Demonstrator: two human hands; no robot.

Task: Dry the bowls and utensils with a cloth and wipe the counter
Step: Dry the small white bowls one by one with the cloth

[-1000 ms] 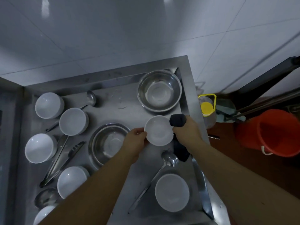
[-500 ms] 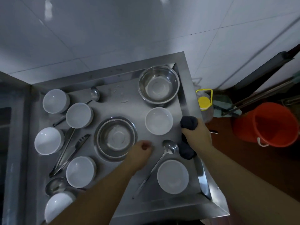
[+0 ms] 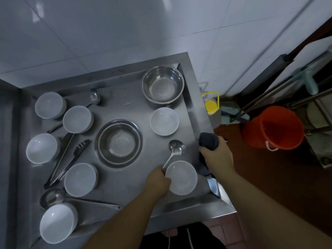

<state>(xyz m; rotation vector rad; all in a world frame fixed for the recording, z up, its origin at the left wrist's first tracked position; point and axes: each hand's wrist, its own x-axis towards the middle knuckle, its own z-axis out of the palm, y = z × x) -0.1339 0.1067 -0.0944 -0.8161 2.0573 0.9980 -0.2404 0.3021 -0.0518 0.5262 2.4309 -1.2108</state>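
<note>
Left hand grips the spoon handle beside the near white bowl on the worktop; right hand, right of that bowl, clutches the dark cloth

Both bare forearms reach in from 6 o'clock. The left hand is curled, its fingers closed round a spoon handle toward 1 o'clock. The right hand, at 3 o'clock of the left, is fisted round a dark cloth, knuckles up.
</note>
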